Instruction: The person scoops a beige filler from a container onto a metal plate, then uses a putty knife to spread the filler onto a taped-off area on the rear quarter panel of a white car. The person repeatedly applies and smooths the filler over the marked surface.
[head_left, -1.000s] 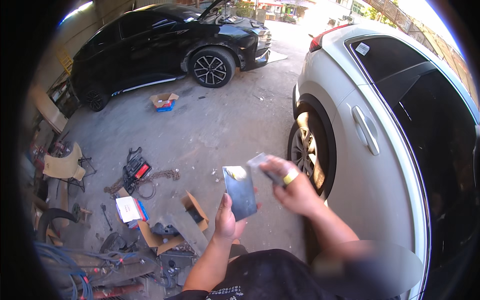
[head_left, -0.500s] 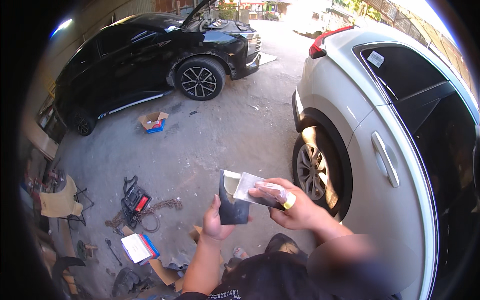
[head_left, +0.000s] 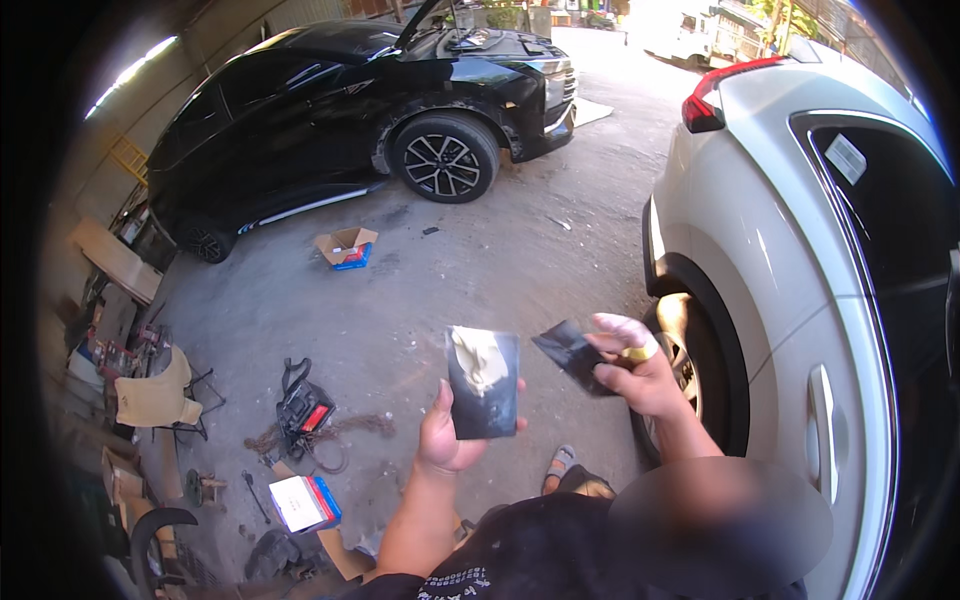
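While left grip clasps, plate extends beyond.

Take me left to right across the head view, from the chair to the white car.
Beige chair, white-topped box, dark plate with cream paste, dark scraper, white car.

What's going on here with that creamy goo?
Someone's left hand holds a dark flat plate with cream-coloured paste on it. The right hand grips a dark flat blade, apart from the plate. A white car stands close on the right, and a black car is farther off.
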